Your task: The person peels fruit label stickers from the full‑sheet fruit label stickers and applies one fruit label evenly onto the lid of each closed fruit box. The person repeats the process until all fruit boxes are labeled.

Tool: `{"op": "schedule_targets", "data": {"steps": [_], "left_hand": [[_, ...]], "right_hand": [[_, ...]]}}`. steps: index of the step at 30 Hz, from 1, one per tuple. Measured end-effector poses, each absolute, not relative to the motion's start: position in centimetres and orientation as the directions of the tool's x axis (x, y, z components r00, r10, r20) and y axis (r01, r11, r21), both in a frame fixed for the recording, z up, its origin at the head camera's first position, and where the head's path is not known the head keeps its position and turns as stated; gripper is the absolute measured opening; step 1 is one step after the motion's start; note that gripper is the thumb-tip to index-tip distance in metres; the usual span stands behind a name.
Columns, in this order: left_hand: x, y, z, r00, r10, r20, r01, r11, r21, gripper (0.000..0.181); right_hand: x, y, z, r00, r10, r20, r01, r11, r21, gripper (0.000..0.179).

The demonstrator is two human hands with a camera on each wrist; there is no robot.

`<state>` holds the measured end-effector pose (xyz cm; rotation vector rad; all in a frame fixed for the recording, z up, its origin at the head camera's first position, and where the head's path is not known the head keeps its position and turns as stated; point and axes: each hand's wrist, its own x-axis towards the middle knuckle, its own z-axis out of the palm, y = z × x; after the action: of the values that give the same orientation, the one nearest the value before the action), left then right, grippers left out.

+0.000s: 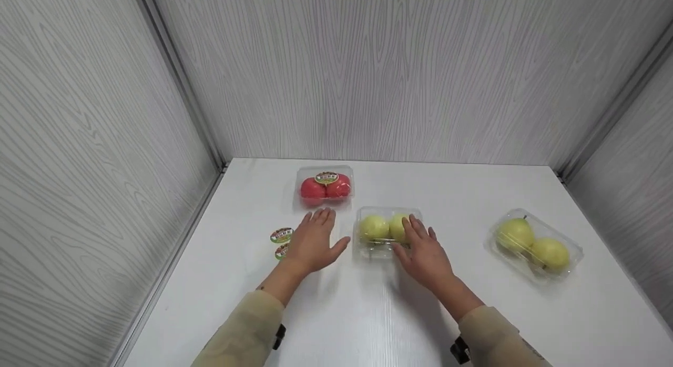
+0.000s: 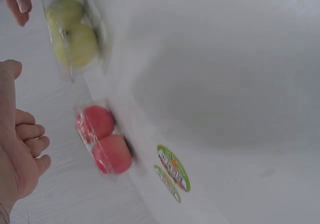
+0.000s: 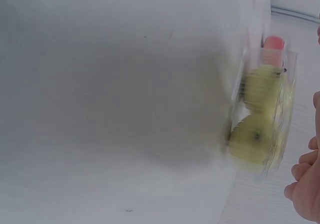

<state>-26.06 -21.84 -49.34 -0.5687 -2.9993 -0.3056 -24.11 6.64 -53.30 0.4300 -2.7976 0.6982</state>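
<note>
My left hand (image 1: 311, 243) is held over the white table with fingers straight and thumb spread, holding nothing. Partly behind it lie two oval stickers (image 1: 282, 235) with green and orange print. A clear plastic box with two red round fruits (image 1: 326, 188) stands just beyond the fingertips, an oval sticker on its lid. My right hand (image 1: 427, 256) is spread at the right end of another clear box, which has two yellow-green pears (image 1: 374, 228) inside. Its fingers cover part of that box in the head view; a gap shows between them in the right wrist view.
A third clear box with two pears (image 1: 548, 253) sits at an angle on the right side of the table (image 1: 347, 325). Grey wood-grain panels (image 1: 368, 72) enclose the table at the back and both sides.
</note>
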Motion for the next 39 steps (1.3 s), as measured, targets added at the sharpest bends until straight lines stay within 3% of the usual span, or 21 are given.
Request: {"op": "schedule_targets", "data": {"steps": [13, 20, 28, 39], "left_hand": [[-28.0, -29.3, -46.7, -0.970, 0.206, 0.132, 0.235, 0.934, 0.270, 0.080], [-28.3, -30.7, -48.5, -0.988, 0.138, 0.074, 0.155, 0.925, 0.346, 0.078], [-28.6, -32.0, -51.2, -0.997, 0.045, -0.057, 0.014, 0.892, 0.452, 0.074], [-29.3, -33.6, -53.2, -0.985, 0.063, -0.160, -0.016, 0.895, 0.446, 0.063]], "right_hand": [[-25.0, -1.4, -51.9, -0.904, -0.372, 0.211, -0.427, 0.815, -0.391, 0.072], [-24.1, -5.1, -52.4, -0.865, -0.456, 0.212, -0.502, 0.788, -0.355, 0.069], [-23.3, -8.2, -54.3, -0.836, -0.541, 0.095, -0.537, 0.770, -0.344, 0.068], [-24.5, -8.8, -57.2, -0.845, -0.534, -0.030, -0.498, 0.805, -0.324, 0.068]]}}
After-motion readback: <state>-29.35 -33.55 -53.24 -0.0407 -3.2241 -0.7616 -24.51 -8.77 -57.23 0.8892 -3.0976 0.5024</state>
